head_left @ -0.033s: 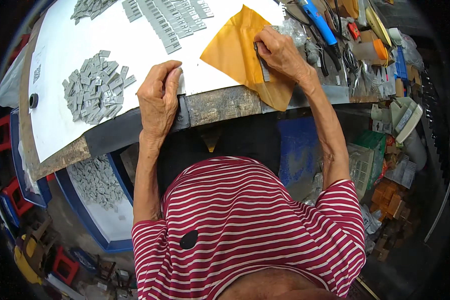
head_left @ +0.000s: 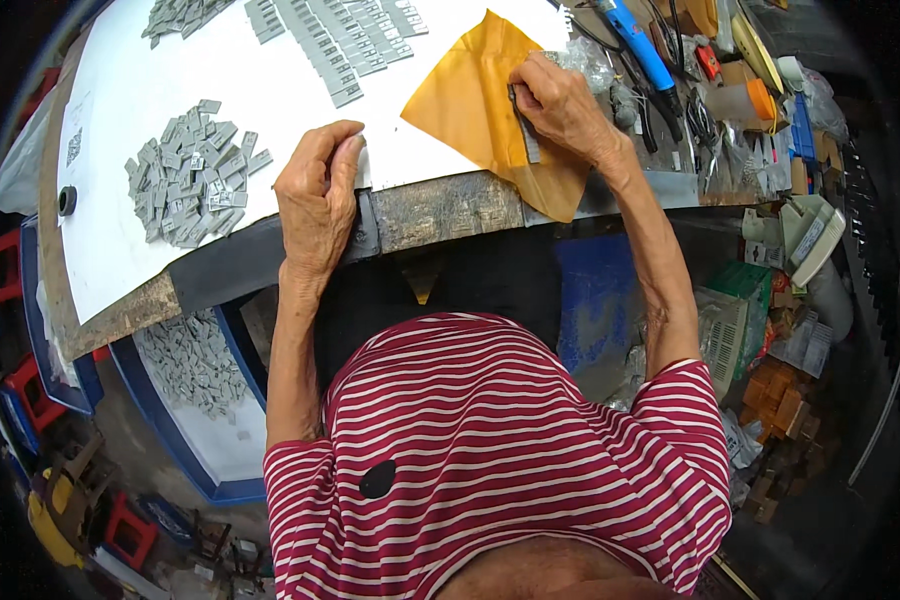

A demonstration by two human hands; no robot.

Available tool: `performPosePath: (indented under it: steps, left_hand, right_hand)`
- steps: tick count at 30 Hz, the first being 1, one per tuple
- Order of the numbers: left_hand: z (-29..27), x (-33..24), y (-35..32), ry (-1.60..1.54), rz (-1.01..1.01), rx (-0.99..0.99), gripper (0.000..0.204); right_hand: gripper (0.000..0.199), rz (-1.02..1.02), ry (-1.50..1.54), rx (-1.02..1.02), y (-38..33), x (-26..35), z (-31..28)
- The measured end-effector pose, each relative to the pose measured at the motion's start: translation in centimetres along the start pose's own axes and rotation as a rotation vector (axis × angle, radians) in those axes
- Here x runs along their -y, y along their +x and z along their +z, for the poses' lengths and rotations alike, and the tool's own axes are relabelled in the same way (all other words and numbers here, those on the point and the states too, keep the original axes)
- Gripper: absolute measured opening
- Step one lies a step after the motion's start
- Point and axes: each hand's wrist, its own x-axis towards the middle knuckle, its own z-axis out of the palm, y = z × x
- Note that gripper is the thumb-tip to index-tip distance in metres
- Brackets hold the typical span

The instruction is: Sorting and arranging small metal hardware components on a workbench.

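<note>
Left hand [head_left: 318, 205]: laid flat, fingers together, pressed on the white sheet [head_left: 130, 260] at the bench edge
Right hand [head_left: 560, 105]: a strip of grey parts [head_left: 526, 135] is pinched against the yellow envelope [head_left: 475, 100]
Nearby: a heap of loose grey pieces [head_left: 188, 172] is seen left of the left hand; rows of grey strips [head_left: 335, 40] are set above

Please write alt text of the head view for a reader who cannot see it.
A person's right hand presses a strip of grey parts onto an orange sheet at a workbench edge. The left hand rests on white paper beside a pile of small grey pieces.
</note>
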Motion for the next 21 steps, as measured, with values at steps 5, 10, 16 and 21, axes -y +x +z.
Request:
performPosePath:
  steps: [5,10,16,21]
  left_hand:
    - [0.0,-0.1,-0.1,-0.017,-0.021,0.002,0.011]
    - [0.1,0.3,0.0,-0.008,0.003,0.004,0.012]
    - [0.1,0.0,0.0,-0.030,-0.013,-0.012,0.013]
    - [-0.1,-0.5,-0.2,-0.074,-0.123,-0.014,0.014]
  right_hand:
    - [0.011,-0.019,-0.037,-0.034,-0.3,0.0,0.1]
    - [0.009,-0.015,-0.011,-0.078,-0.3,0.2,0.0]
    - [0.007,0.254,0.321,-0.157,-0.4,1.1,-0.7]
    - [0.010,0.765,1.129,-0.035,-0.3,3.2,-1.8]
